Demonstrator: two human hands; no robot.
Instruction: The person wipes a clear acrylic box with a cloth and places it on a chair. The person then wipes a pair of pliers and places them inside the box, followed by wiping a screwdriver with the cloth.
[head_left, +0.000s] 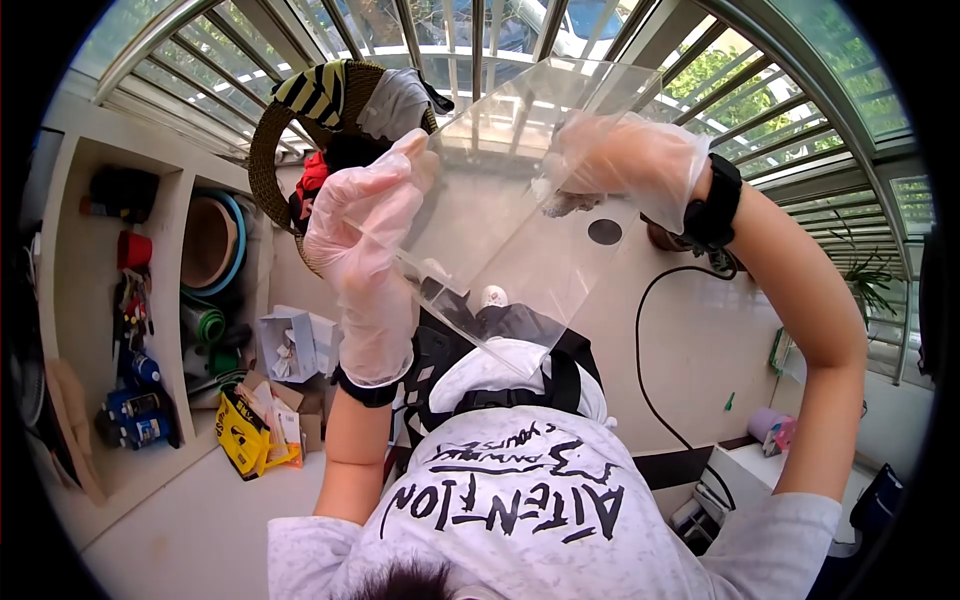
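Note:
In front of my body, tilted, is a clear plastic box with see-through walls. My left hand, in a thin transparent glove, grips its left edge with the fingers closed. Also gloved, my right hand is at the far right part of the box, seen partly through the clear wall. Its fingers are bent over a small crumpled whitish-grey wad, whose kind I cannot make out. A black band is around my right wrist.
A wicker basket with clothes stands ahead left, below a barred window. Shelves with tools and pots line the left side. A yellow bag and a white box lie nearby. A black cable crosses the floor on the right.

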